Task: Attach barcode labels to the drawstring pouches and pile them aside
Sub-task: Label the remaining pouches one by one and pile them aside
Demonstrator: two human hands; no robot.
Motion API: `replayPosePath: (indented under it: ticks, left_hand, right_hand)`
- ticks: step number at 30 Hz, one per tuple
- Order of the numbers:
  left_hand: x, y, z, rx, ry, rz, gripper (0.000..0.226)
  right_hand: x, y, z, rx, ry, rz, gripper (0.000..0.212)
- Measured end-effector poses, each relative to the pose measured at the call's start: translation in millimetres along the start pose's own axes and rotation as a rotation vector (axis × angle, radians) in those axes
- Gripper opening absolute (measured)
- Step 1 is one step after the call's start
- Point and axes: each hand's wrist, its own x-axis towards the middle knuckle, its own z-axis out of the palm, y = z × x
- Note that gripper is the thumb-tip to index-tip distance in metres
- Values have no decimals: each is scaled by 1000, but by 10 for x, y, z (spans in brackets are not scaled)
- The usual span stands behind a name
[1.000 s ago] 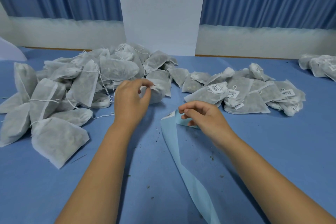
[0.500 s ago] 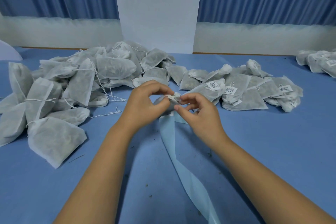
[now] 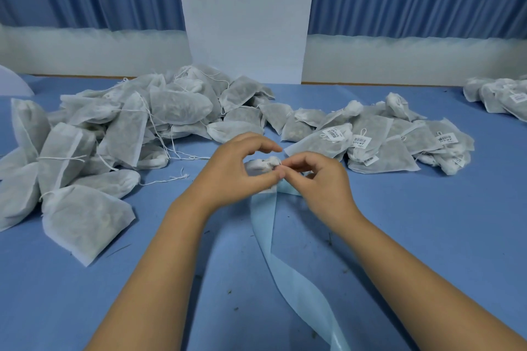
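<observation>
A white drawstring pouch [image 3: 261, 165] lies at the table's middle, its gathered neck pinched between the fingertips of my left hand [image 3: 232, 171] and my right hand [image 3: 315, 179]. Whether a barcode label sits between my right fingers I cannot tell. A pale blue label backing strip [image 3: 288, 271] runs from under my hands toward the near edge. A large heap of unlabelled pouches [image 3: 108, 134] lies on the left. A pile of labelled pouches [image 3: 382, 139] with white barcode stickers lies on the right.
The blue table [image 3: 427, 236] has another group of labelled pouches [image 3: 499, 94] at the far right edge. Loose white strings [image 3: 171, 178] trail from the left heap. A white pillar and blue curtains stand behind the table. Dark crumbs dot the cloth.
My left hand drew a pouch out of the left heap to the centre. My right hand left the backing strip and joined it at the pouch's neck.
</observation>
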Motion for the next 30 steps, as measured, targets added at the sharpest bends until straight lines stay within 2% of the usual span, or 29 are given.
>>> replayPosePath:
  ticks: [3,5,10,12,16,18,23,25,28,30]
  left_hand:
    - [12,-42,-25,-32,-3,-59,10]
    - [10,-87,-65,-36,28,-81,15]
    - [21,-83,-85,125,45,42,18]
    - [25,-71,-111,139,57,57,20]
    - [-13,-13,-173,97,-31,-122,14]
    - [-17,37,-187,32,-99,-191,17]
    - [-34,164,-207,-206,-266,-180,33]
    - [-34,181,-170,-342,-180,-163,28]
    - [4,162,-104,-514,63,-179,21]
    - [19,159,-66,-568,74,-207,24]
  right_hand:
    - [17,-12,-30,10,-19,23,14]
    - [35,-29,-60,18,-25,51,9]
    - [37,-116,-69,219,-282,198,11]
    - [27,-132,-67,184,-314,227,13]
    - [19,-110,-84,-85,-227,40,17]
    - [21,-105,-98,-74,-131,-31,16]
    - [25,-95,-102,16,63,-79,11]
    - [21,-89,-101,29,109,-69,8]
    - [15,-86,-85,-25,114,-74,8]
    - [-9,-75,-49,-133,52,-110,10]
